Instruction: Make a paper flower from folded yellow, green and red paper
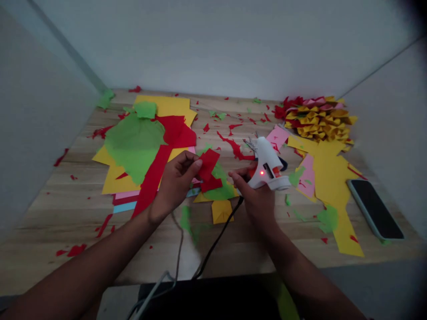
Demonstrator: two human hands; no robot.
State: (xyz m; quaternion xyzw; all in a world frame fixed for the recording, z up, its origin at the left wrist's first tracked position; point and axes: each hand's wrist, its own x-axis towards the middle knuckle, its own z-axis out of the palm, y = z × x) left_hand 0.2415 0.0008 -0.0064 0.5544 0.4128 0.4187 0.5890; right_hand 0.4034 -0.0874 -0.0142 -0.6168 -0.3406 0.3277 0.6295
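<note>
Between the thumb and fingers of my left hand (pixel 177 180) is a small red paper piece (pixel 209 163), held up over the middle of the table. My right hand (pixel 255 193) is wrapped round a white glue gun (pixel 267 166) with a glowing red light; its black cord (pixel 220 238) runs down to the table's front edge. Below the hands lie a green piece (pixel 220 180) and a folded yellow piece (pixel 222 211). A long red strip (pixel 155 178) lies beside my left wrist.
Layered yellow, red and green sheets (pixel 133 138) cover the left of the wooden table (pixel 43 222). Yellow and red folded paper pieces (pixel 316 120) are heaped at the back right. A phone (pixel 375 209) lies near the right edge. Red and green scraps are scattered about.
</note>
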